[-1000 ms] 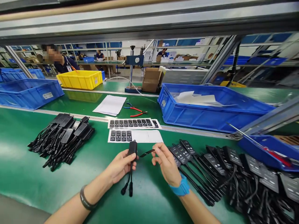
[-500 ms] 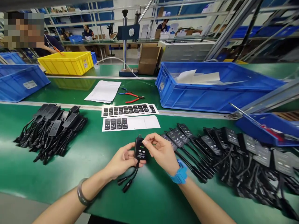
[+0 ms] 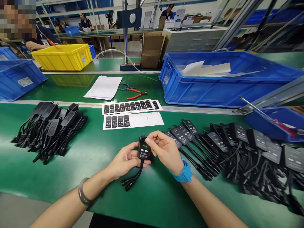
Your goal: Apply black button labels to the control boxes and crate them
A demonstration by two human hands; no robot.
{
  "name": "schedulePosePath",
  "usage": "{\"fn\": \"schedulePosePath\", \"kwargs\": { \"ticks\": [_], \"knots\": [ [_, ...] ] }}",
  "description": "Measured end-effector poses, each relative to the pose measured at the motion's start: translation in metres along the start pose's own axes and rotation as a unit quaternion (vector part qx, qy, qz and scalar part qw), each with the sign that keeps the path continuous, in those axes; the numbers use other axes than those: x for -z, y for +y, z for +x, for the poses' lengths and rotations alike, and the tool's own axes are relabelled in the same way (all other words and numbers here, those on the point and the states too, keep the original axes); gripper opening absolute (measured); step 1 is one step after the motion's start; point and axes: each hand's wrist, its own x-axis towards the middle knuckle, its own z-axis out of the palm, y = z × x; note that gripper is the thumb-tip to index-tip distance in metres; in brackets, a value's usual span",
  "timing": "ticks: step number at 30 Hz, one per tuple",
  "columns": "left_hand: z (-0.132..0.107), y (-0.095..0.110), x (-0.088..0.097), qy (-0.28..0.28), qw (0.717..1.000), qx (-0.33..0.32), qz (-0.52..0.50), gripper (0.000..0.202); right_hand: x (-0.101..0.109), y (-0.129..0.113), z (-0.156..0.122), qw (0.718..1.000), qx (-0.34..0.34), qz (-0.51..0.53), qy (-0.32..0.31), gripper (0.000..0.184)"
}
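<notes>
My left hand (image 3: 123,161) grips a small black controller module (image 3: 143,149) with short cables hanging below it, held above the green table. My right hand (image 3: 164,151) has its fingers pinched on the module's upper right edge, pressing on the label stuck to its face. Two white label sheets (image 3: 133,120) lie just beyond the hands, the nearer one partly stripped. A row of labelled modules (image 3: 213,142) stretches to the right. A heap of unlabelled black modules (image 3: 51,126) sits at the left.
A large blue bin (image 3: 213,82) with white sheets stands at the back right, a smaller blue tray (image 3: 273,125) at the right edge. Red-handled pliers (image 3: 134,93) and papers (image 3: 103,87) lie on the far strip. A yellow bin (image 3: 63,57) and a person are at the back left.
A second ago my right hand held a peeled label apart from the module. The hands have come together, the label now lies on the module's face, and my view has tipped downward.
</notes>
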Motion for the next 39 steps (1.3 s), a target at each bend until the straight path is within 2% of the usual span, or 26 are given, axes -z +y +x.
{"fn": "schedulePosePath", "kwargs": {
  "ticks": [4, 15, 32, 37, 39],
  "knots": [
    [-0.0012, 0.0014, -0.0011, 0.004, 1.0, 0.004, 0.002, 0.059, 0.0015, -0.0012, 0.0002, 1.0, -0.014, 0.013, 0.003, 0.028],
    [-0.0025, 0.0023, -0.0019, -0.013, 1.0, -0.009, 0.016, 0.051, -0.0011, -0.0027, -0.0026, 0.999, 0.014, -0.036, 0.013, 0.023],
    [-0.002, -0.005, -0.0042, 0.007, 0.997, -0.026, 0.075, 0.052, -0.006, 0.0028, -0.0045, 0.996, 0.02, -0.068, 0.059, 0.019],
    [-0.0026, -0.0052, -0.004, 0.012, 0.996, -0.032, 0.087, 0.048, -0.0044, 0.0051, -0.0057, 0.99, 0.047, -0.118, 0.068, 0.016],
    [-0.0031, -0.0034, -0.0036, 0.005, 0.997, -0.029, 0.072, 0.045, -0.0018, 0.0066, -0.0045, 0.984, 0.064, -0.148, 0.074, 0.021]
  ]
}}
